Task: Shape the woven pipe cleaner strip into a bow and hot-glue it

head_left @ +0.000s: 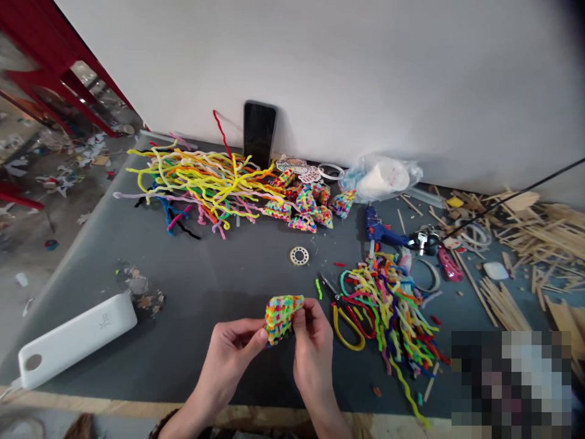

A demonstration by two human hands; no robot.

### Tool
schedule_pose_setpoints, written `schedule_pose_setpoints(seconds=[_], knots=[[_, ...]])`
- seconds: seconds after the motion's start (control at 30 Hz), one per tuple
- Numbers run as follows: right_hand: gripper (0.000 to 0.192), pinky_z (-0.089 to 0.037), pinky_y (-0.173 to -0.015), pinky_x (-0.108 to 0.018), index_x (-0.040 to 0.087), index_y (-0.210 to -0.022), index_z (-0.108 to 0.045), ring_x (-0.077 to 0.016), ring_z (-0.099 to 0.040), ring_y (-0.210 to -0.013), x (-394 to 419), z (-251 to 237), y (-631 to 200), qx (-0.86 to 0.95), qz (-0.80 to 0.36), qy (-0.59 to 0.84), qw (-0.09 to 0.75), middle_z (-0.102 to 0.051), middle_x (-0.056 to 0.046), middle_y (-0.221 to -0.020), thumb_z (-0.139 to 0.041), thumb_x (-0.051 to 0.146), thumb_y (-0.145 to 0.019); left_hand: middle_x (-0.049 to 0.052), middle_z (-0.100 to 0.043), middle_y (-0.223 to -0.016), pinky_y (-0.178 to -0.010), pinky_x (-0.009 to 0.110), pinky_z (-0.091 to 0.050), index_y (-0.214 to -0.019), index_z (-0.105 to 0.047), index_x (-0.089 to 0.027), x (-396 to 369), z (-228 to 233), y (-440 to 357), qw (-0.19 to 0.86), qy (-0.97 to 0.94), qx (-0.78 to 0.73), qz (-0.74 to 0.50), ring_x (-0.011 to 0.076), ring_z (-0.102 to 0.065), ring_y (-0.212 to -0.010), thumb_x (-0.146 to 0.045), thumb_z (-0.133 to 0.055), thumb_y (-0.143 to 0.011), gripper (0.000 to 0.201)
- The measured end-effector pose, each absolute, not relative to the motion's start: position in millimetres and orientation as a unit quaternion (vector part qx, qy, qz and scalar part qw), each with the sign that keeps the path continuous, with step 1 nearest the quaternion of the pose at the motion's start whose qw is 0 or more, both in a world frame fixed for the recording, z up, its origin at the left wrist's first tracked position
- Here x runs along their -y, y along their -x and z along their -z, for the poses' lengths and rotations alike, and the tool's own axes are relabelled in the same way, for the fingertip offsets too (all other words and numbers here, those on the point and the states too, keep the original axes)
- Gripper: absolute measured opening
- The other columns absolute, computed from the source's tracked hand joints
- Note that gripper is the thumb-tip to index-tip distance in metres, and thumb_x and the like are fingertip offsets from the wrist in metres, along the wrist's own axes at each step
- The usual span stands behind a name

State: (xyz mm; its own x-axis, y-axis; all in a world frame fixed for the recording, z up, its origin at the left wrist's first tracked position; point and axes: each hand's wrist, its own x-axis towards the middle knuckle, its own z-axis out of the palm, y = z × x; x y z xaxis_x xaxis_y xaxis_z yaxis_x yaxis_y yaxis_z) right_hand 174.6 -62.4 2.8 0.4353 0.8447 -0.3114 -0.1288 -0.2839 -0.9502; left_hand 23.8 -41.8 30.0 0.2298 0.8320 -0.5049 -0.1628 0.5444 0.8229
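Note:
Between my two hands is a small multicoloured woven piece (280, 318), roughly triangular, made of fuzzy pipe cleaners. My left hand (235, 344) pinches its lower left edge with thumb and fingers. At its right side my right hand (313, 335) grips the edge, thumb in front. Just right of that hand lie scissors (350, 326) with red and yellow handles, blades pointing up and left. A heap of short coloured pipe cleaners (397, 305) sits beside them. Several similar woven pieces (306, 198) are piled farther back.
Long pipe cleaners (196, 177) are heaped at the back left, near a phone (259, 131) leaning on the wall. A white power bank (77, 341) lies left. A blue glue gun (379, 227), keys (423, 241) and wooden sticks (503, 308) occupy the right. A round disc (299, 255) lies mid-table.

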Motion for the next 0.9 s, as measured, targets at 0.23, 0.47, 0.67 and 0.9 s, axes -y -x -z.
schedule_pose_setpoints(seconds=[0.23,0.47,0.67,0.9], knots=[[0.03,-0.053,-0.07,-0.028,0.02,-0.096,-0.063,-0.0186,-0.066,-0.076,63.9,-12.3,-174.8,0.313,-0.407,0.692,0.507,-0.071,-0.004,-0.088,-0.061,0.051,-0.098,0.01,-0.084,-0.091,-0.068,0.023,-0.061,-0.103,-0.085,-0.016,44.1,-34.3,-25.4,0.607,-0.433,-0.565,-0.354,0.0197,-0.076,-0.075,-0.042,-0.072,-0.093,0.03],[0.028,-0.057,-0.069,-0.028,0.02,-0.101,-0.062,-0.0178,-0.067,-0.074,67.7,-15.2,-169.4,0.322,-0.384,0.703,0.505,-0.069,-0.004,-0.087,-0.059,0.048,-0.1,0.007,-0.083,-0.087,-0.066,0.025,-0.061,-0.104,-0.085,-0.019,54.0,-28.3,-26.9,0.541,-0.466,-0.601,-0.359,0.0204,-0.076,-0.069,-0.04,-0.07,-0.094,0.028],[0.027,-0.056,-0.068,-0.027,0.021,-0.098,-0.062,-0.0178,-0.067,-0.074,64.1,-19.6,-168.0,0.345,-0.369,0.704,0.499,-0.069,-0.004,-0.086,-0.058,0.047,-0.101,0.01,-0.083,-0.101,-0.074,0.027,-0.061,-0.117,-0.081,-0.018,47.5,-27.3,-23.5,0.596,-0.427,-0.577,-0.362,0.0224,-0.076,-0.081,-0.048,-0.066,-0.097,0.039],[0.025,-0.057,-0.083,-0.032,0.022,-0.117,-0.066,-0.0217,-0.071,-0.095,75.2,-16.5,-156.1,0.392,-0.398,0.68,0.474,-0.072,-0.008,-0.108,-0.055,0.039,-0.103,0.006,-0.082,-0.093,-0.07,0.022,-0.059,-0.105,-0.082,-0.019,38.4,-24.4,-23.7,0.555,-0.412,-0.608,-0.391,0.0194,-0.074,-0.078,-0.044,-0.078,-0.088,0.031]])
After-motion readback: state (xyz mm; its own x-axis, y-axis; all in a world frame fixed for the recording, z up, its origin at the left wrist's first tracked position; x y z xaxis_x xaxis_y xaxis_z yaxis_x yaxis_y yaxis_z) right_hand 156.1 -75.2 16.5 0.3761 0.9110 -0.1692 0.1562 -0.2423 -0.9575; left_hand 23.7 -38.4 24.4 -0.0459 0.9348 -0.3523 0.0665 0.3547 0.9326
